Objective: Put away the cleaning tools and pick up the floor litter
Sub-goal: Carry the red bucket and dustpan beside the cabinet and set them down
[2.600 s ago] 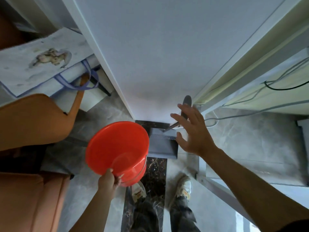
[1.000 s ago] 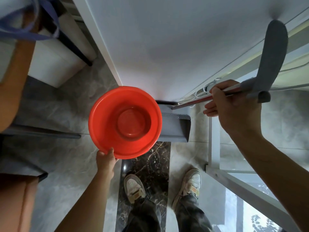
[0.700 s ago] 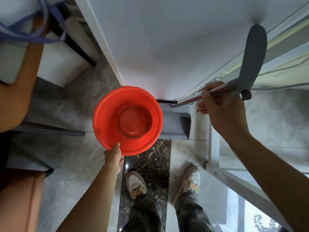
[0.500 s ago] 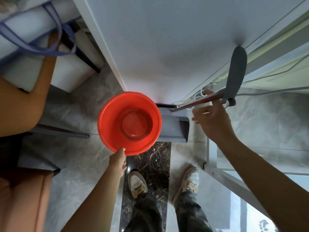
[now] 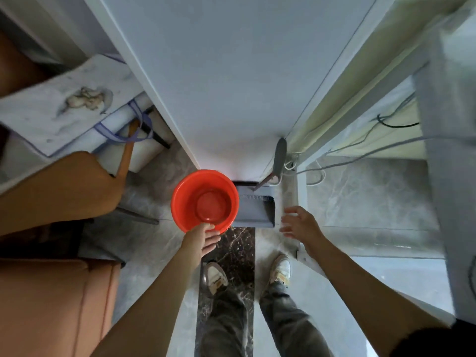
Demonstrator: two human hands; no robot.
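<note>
An empty red plastic basin point(image 5: 204, 200) sits low over the floor by the foot of the white wall, and my left hand point(image 5: 203, 240) grips its near rim. Right beside it a grey dustpan point(image 5: 255, 211) rests on the floor, its long handle point(image 5: 279, 157) leaning up into the corner by the wall. My right hand point(image 5: 300, 224) hovers just right of the dustpan with fingers spread, touching nothing. No litter shows on the floor.
An orange chair point(image 5: 59, 191) and a white bag with blue straps point(image 5: 69, 104) fill the left side. A sliding door track and frame point(image 5: 300, 191) with loose cables point(image 5: 360, 161) run on the right. My feet point(image 5: 247, 271) stand on a dark marble threshold strip.
My right hand let go of the dustpan handle and drew back and down; the handle now leans in the corner. The basin has come lower, toward the floor, with my left hand staying on its rim.
</note>
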